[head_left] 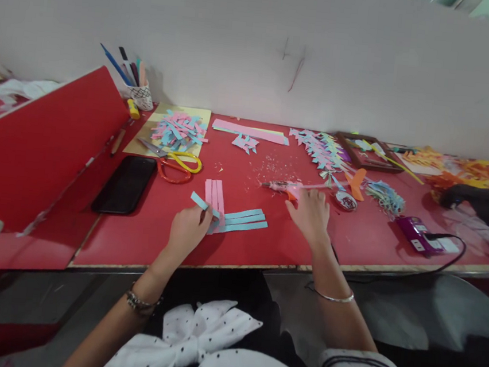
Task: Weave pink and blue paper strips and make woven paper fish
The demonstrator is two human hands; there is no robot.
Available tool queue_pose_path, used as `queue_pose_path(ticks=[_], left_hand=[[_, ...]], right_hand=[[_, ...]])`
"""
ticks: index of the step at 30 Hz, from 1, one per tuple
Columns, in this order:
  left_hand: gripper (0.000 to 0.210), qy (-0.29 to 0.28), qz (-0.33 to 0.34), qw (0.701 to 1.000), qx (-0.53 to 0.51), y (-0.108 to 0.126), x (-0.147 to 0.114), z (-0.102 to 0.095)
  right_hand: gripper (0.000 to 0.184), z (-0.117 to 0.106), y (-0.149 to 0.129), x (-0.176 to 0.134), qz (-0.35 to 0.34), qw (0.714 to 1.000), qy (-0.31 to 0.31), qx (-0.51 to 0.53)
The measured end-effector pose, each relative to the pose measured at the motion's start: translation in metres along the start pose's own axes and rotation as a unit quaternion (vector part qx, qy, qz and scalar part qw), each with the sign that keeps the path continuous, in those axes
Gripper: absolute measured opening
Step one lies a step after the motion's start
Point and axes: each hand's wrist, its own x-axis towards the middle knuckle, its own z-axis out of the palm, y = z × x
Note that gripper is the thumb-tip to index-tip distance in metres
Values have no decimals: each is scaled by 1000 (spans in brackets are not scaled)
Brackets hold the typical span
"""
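Observation:
Between the fingertips of my left hand (188, 231) is pinched a short light-blue paper strip (199, 200). Its lower end meets the corner where upright pink paper strips (214, 194) and sideways blue paper strips (245, 220) overlap on the red table. Over to the right, my right hand (311, 216) closes around the back part of a pink glue gun (282, 186), whose nozzle points left. My palm hides much of its handle, and a glue stick pokes out behind. Small scraps lie scattered beyond the nozzle.
Yellow-and-red-handled scissors (181, 163) and a black phone (125, 185) lie left. Behind are a heap of paper cuttings (180, 130) and long pink strips (252, 130). A red board (49, 147) stands at far left. On the right, a purple power box (420, 236) trails a black cable.

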Motion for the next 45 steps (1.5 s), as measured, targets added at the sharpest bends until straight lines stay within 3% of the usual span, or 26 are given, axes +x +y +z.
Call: queue_pose_path(ticks=[3,6,8,11,15,20,29,34,45], left_hand=[[32,-4,6,1000,-4,2,-1,-1],[26,4,23,999,-23,1,-3,-2],[20,11,36,998,-44,-1,-4,-1],[18,15,48,995,-87,-4,-5,0],[15,13,77,984,-161,-8,-4,1],[10,10,70,985,-156,-9,-4,3],[7,26,42,995,-85,-5,-4,3],[7,16,36,996,-78,-5,-4,3],[7,37,56,994,-86,-7,-3,6]], right_hand=[[27,-20,-27,-3,-88,994,-18,66],[43,-29,-66,-12,-223,940,-89,244],[55,-30,-89,-18,-258,909,-129,302],[47,-28,-107,-21,-226,907,-142,326],[17,-27,-98,-18,-154,904,-150,371],[18,-20,-75,-17,-99,878,-132,450],[11,-1,-40,-15,-99,922,-103,360],[14,8,-40,-21,-133,948,-80,278],[20,22,-41,-28,-150,973,-52,169]])
